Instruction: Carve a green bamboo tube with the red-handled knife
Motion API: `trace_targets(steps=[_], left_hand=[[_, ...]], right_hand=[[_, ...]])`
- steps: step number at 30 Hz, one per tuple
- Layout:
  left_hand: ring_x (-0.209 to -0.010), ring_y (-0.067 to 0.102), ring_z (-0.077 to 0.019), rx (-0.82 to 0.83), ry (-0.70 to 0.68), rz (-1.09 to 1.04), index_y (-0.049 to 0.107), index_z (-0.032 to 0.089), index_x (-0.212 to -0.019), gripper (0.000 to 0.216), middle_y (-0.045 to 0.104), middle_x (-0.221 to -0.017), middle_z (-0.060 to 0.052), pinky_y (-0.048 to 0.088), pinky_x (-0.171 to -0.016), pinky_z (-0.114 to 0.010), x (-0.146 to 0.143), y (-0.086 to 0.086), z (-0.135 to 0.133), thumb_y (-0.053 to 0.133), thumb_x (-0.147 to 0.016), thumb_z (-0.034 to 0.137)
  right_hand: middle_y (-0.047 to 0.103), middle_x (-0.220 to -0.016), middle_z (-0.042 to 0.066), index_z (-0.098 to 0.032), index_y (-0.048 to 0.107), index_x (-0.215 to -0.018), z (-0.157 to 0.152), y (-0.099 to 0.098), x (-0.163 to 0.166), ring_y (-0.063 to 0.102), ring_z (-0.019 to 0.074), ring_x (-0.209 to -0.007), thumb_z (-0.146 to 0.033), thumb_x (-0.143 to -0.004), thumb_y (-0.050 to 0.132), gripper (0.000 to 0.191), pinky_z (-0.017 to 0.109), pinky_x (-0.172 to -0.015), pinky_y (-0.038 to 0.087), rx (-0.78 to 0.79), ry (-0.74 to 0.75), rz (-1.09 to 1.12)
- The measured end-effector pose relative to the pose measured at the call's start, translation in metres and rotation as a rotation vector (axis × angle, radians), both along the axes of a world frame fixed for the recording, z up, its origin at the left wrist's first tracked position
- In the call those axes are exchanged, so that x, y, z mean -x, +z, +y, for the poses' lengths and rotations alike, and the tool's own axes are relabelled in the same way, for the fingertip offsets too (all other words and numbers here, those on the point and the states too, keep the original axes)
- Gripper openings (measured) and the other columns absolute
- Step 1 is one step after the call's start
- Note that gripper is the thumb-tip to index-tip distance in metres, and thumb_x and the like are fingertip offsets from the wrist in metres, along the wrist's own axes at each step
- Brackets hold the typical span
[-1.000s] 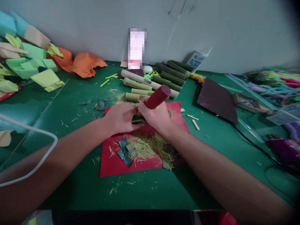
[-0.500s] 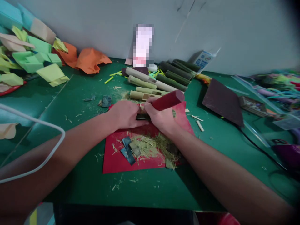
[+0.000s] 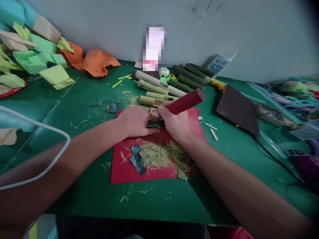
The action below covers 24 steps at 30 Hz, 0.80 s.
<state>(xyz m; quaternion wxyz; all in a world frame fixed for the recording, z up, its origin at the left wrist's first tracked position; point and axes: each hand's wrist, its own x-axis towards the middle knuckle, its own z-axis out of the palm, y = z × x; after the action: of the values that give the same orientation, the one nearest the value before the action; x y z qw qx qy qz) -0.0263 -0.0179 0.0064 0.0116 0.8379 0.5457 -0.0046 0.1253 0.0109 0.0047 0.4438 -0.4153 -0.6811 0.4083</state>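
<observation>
My left hand is closed around a short greenish bamboo piece and presses it down over a red sheet. In my right hand is a tool with a thick red cylindrical handle, slanting up to the right. Its working end is hidden by my fingers, near the bamboo. Below my hands, pale bamboo shavings lie heaped on the sheet, with dark flat strips beside them.
Bamboo tubes, some cut open, lie in a row behind my hands. A pixelated phone leans on the wall. Folded coloured papers fill the far left. A dark board is at right; a white cable loops over my left forearm.
My right hand has shifted slightly right, and the red handle's end has risen rightward with it. More of the bamboo piece shows between my hands. My left hand stays in place.
</observation>
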Motion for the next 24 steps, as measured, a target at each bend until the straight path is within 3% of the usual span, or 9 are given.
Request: trace_targets(steps=[5,12,18,24], left_hand=[[-0.085,0.07,-0.0326,0.007,0.007,0.013,0.073,0.022,-0.107,0.059,0.074,-0.089,-0.011,0.045,-0.064,-0.036,0.0002,-0.0005,0.0003,0.042,-0.089,0.069],[-0.093,0.07,-0.0293,-0.01,-0.1,-0.092,0.073,0.023,-0.108,0.049,0.075,-0.1,-0.009,0.047,-0.07,-0.034,0.0055,-0.0046,0.0042,0.045,-0.092,0.06],[-0.087,0.069,-0.0305,0.008,-0.001,-0.065,0.072,0.02,-0.104,0.049,0.074,-0.094,-0.011,0.046,-0.066,-0.035,0.0057,-0.0014,0.0012,0.055,-0.085,0.062],[-0.089,0.069,-0.0303,-0.033,-0.043,-0.044,0.069,0.02,-0.109,0.047,0.073,-0.098,-0.01,0.048,-0.069,-0.035,0.0072,-0.0003,-0.0021,0.051,-0.089,0.059]], right_hand=[[0.045,-0.058,-0.004,-0.022,0.044,-0.055,-0.0019,0.0021,-0.0002,0.043,0.0109,-0.06,-0.017,-0.074,0.053,0.021,0.028,-0.056,0.035,-0.016,0.016,-0.03],[0.043,-0.054,-0.005,-0.022,0.042,-0.052,-0.0014,-0.0005,-0.0011,0.041,0.0107,-0.056,-0.016,-0.07,0.052,0.022,0.028,-0.055,0.035,0.002,0.081,-0.032],[0.046,-0.056,-0.004,-0.022,0.046,-0.054,0.0019,0.0009,-0.0028,0.042,0.011,-0.058,-0.017,-0.073,0.053,0.021,0.028,-0.055,0.035,0.005,0.032,-0.005],[0.05,-0.062,-0.003,-0.021,0.047,-0.058,0.0048,-0.0017,-0.0028,0.047,0.0121,-0.064,-0.019,-0.074,0.054,0.017,0.028,-0.06,0.039,-0.017,0.03,-0.019]])
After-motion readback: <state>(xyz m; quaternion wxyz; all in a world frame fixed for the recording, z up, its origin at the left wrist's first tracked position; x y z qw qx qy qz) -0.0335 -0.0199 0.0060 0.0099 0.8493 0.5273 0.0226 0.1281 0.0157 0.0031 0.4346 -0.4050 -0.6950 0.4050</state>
